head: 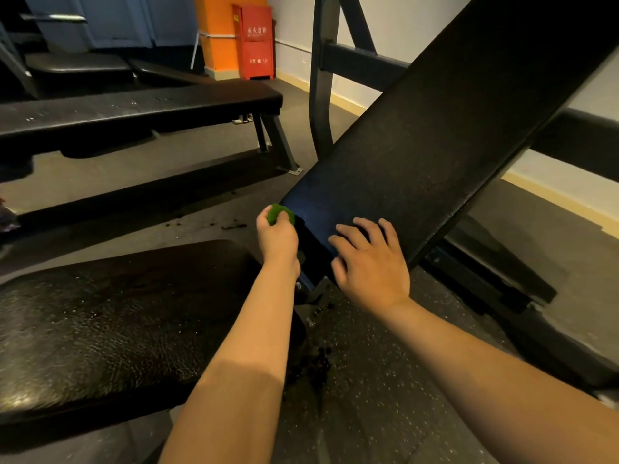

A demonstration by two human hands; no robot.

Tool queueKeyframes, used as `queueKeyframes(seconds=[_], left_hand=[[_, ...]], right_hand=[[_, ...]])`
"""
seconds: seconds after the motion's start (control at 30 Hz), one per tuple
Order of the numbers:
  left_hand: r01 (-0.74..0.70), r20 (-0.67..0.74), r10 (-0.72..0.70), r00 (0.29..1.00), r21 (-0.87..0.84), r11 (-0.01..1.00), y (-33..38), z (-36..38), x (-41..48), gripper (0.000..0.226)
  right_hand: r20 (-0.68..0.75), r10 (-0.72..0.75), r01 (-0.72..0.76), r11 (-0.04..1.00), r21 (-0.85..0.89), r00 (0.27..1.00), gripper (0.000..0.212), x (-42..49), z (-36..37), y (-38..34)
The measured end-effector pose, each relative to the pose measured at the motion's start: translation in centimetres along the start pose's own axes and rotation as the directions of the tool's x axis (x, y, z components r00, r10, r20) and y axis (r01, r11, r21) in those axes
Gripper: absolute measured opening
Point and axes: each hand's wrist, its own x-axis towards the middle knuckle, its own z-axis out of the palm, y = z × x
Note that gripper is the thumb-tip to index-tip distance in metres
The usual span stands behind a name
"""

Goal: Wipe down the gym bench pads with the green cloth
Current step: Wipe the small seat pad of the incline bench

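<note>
Green cloth (280,214), soft and light, sits balled in our clenched left hand (278,237) at the back pad's (435,135) lower corner, while our right hand (370,262) rests flat, fingers spread, on that pad.

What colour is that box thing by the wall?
Red, the box beside an orange pillar, head view.

Gym, weights area. Inclined back pad (435,135) in black vinyl on a dark steel frame (320,95); cracked black seat pad (110,323) below it. Flat bench (134,108) stands behind, further padded benches (80,67) beyond that. Speckled rubber floor (368,396), crumbs of debris on it. Red fire-equipment cabinet (256,41) against an orange pillar (217,31); pale walls with yellow skirting.
</note>
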Motion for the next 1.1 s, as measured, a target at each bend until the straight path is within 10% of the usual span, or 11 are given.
queueKeyframes(seconds=[0.83, 1.1], left_hand=[[-0.125, 0.123, 0.085, 0.989, 0.364, 0.923, -6.1, -1.2, -11.5, 0.015], [-0.151, 0.182, 0.098, 0.978, 0.304, 0.941, -7.0, -1.4, -13.9, 0.018]], right_hand=[[-0.076, -0.095, 0.112, 0.96, 0.257, 0.993, 0.036, -0.6, -0.6, 0.8], [-0.134, 0.112, -0.068, 0.953, 0.295, 0.985, 0.037, -6.1, -1.0, 2.3]])
